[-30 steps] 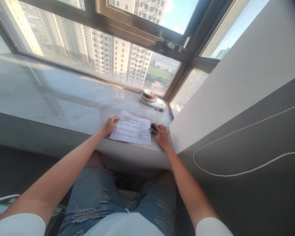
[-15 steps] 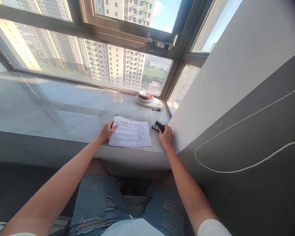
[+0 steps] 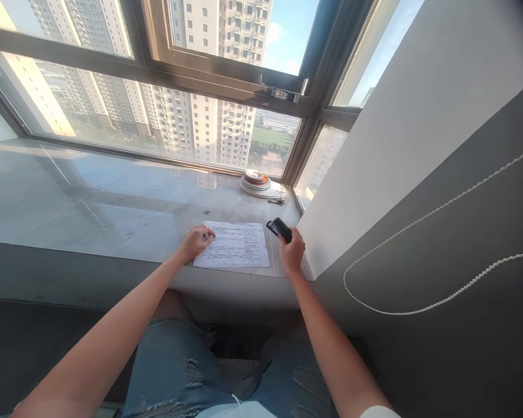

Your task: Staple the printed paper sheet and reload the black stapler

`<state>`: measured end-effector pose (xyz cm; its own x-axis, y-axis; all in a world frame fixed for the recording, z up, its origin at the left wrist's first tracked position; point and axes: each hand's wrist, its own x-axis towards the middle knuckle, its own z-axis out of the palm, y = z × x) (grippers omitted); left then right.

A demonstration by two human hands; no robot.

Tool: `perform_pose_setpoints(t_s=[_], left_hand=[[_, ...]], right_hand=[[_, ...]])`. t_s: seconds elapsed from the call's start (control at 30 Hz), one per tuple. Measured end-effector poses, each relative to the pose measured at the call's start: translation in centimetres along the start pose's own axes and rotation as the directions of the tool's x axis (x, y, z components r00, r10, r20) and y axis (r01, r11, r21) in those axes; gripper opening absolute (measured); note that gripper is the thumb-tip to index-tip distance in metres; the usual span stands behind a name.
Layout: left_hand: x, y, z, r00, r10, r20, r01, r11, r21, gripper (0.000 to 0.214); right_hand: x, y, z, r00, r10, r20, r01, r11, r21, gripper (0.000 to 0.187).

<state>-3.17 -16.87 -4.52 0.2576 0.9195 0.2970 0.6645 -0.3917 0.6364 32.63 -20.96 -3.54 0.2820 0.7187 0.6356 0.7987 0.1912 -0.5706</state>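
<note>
My right hand (image 3: 293,249) is wrapped round a black stapler (image 3: 279,229), held just off the right edge of the paper. Its top and lower arm lie closer together at this moment. Printed sheets of paper (image 3: 237,247) lie flat near the front edge of the sill. Over their left edge sits my left hand (image 3: 196,242), thumb and fingers drawn together in a pinch above the print. What is between those fingertips is too small to make out. Just beyond the paper's upper left corner lies a tiny dark piece (image 3: 207,212), its kind unclear.
A stack of round plate-like things (image 3: 257,184) stands in the window corner, a small dark chain-like item (image 3: 276,202) beside it. The tiled sill (image 3: 126,217) runs left below the window. A wall (image 3: 375,145) closes the right side, with a hanging bead cord (image 3: 394,313).
My left hand has let the paper's edge go and moved its fingertips inward over the sheet. The stapler has been raised and turned in my right hand, its arms closer together. The view tilted slightly up.
</note>
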Motion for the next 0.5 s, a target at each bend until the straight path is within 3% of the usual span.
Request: perform_pose_setpoints(t_s=[0.13,0.23,0.4,0.5], left_hand=[[-0.1,0.1,0.0,1.0,0.001,0.029,-0.001,1.0,-0.004,0.028],[-0.1,0.2,-0.1,1.0,-0.018,0.007,0.018,1.0,-0.026,0.03],[0.0,-0.1,0.1,1.0,-0.023,0.008,0.023,0.999,-0.023,0.03],[0.1,-0.3,0.4,0.999,-0.035,0.014,0.035,0.999,0.003,0.03]], right_hand=[[-1.7,-5.3,2.7,0.969,-0.062,0.239,0.01,0.977,0.213,0.028],[-2.3,-7.6,5.4,0.921,-0.149,0.359,0.036,0.952,0.303,0.025],[-2.0,-7.3,6.8,0.887,-0.148,0.437,-0.041,0.918,0.394,0.03],[-1.7,-6.4,6.5,0.888,-0.044,0.457,-0.195,0.866,0.461,0.034]])
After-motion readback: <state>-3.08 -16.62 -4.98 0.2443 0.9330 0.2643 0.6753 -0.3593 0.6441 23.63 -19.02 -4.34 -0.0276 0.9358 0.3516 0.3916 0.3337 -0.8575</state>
